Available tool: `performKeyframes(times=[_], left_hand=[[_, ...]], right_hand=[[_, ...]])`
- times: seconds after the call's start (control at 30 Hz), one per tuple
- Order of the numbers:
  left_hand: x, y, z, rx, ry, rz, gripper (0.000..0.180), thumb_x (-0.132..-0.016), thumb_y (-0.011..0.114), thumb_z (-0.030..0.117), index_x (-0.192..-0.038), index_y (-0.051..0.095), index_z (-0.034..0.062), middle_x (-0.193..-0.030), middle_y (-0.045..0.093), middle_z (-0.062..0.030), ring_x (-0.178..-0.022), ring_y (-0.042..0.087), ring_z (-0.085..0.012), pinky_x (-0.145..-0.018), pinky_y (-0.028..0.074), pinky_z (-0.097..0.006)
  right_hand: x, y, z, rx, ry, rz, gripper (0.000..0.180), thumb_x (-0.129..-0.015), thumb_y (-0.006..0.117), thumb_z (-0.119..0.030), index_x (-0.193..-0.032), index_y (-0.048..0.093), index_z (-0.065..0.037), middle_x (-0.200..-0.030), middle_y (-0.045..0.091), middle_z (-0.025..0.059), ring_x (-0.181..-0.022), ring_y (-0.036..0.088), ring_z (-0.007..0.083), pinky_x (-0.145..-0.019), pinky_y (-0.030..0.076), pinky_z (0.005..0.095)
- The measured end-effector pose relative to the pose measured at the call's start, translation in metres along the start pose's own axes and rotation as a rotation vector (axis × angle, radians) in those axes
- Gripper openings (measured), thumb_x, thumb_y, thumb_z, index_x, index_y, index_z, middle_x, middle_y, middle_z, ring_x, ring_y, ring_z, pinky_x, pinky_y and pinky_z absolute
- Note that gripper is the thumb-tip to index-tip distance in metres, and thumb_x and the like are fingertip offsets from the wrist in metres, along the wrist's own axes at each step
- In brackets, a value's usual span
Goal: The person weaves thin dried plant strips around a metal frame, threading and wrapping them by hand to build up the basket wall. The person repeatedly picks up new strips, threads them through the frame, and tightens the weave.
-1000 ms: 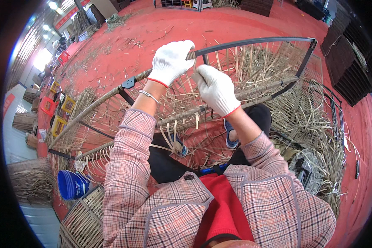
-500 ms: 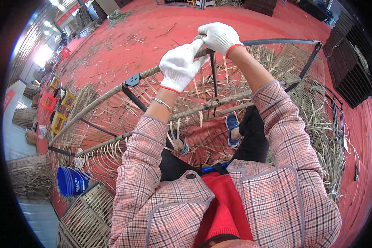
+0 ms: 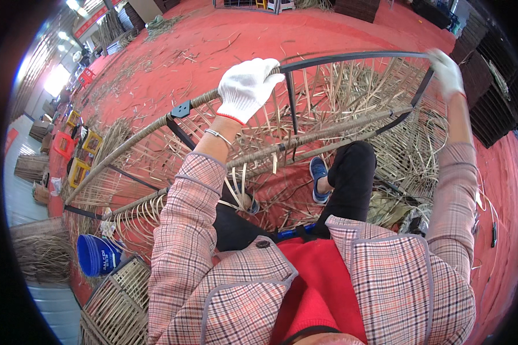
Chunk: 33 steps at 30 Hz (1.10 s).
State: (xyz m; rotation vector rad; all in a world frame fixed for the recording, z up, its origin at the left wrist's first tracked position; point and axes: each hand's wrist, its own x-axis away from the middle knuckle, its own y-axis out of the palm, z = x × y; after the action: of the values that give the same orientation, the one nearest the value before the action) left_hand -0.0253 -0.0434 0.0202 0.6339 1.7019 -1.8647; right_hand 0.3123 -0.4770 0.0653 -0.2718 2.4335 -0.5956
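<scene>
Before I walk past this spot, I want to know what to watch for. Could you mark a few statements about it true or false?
1. The left hand is on the frame. True.
2. The right hand is bare. False: it wears a white glove.
3. Right of the left hand, the frame's far edge shows bare and black. True.
4. The bucket sits on the person's right. False: it is on the left.
5. The floor is red, with loose strips scattered on it. True.
</scene>
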Motion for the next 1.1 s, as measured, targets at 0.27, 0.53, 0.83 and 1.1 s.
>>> performKeyframes(times=[0.27,0.53,0.83,1.1], left_hand=[[-0.012,-0.001,-0.012,0.058,-0.127,-0.205,0.042,-0.095,0.063,0.05,-0.114,0.074,0.014,-0.103,0.074,-0.0097,-0.1,0.071,-0.0295,-0.091,0.054,-0.044],[-0.044,-0.018,-0.025,0.591,-0.335,-0.651,0.045,-0.102,0.056,0.046,-0.093,0.071,0.005,-0.074,0.064,-0.0019,-0.07,0.056,-0.0147,-0.067,0.045,-0.033],[-0.042,-0.018,-0.031,0.667,-0.285,-0.657,0.041,-0.104,0.057,0.041,-0.093,0.072,0.0041,-0.073,0.061,-0.0012,-0.068,0.054,-0.0133,-0.065,0.045,-0.032],[-0.025,-0.017,-0.023,0.262,0.109,-0.285,0.026,-0.097,0.061,0.026,-0.11,0.07,0.005,-0.094,0.073,-0.012,-0.089,0.071,-0.0317,-0.077,0.055,-0.039]], right_hand=[[0.131,-0.145,0.019,1.198,-0.023,0.219,0.061,-0.082,0.08,-0.026,-0.138,0.063,-0.009,-0.126,0.07,0.0125,-0.12,0.064,0.0316,-0.11,0.045,0.0422],[0.199,0.215,-0.16,-0.078,-0.408,-0.256,0.038,-0.088,0.078,-0.023,-0.124,0.07,-0.014,-0.098,0.07,0.0087,-0.091,0.069,0.0282,-0.081,0.055,0.0396],[0.192,0.312,-0.191,-0.163,-0.099,-0.101,0.028,-0.09,0.073,-0.036,-0.082,0.071,-0.009,-0.081,0.065,0.013,-0.077,0.065,0.0349,-0.068,0.05,0.0451],[0.151,0.236,-0.207,-0.124,-0.472,-0.172,0.026,-0.091,0.072,-0.028,-0.077,0.066,-0.007,-0.076,0.057,0.0105,-0.077,0.059,0.0317,-0.068,0.046,0.0437]])
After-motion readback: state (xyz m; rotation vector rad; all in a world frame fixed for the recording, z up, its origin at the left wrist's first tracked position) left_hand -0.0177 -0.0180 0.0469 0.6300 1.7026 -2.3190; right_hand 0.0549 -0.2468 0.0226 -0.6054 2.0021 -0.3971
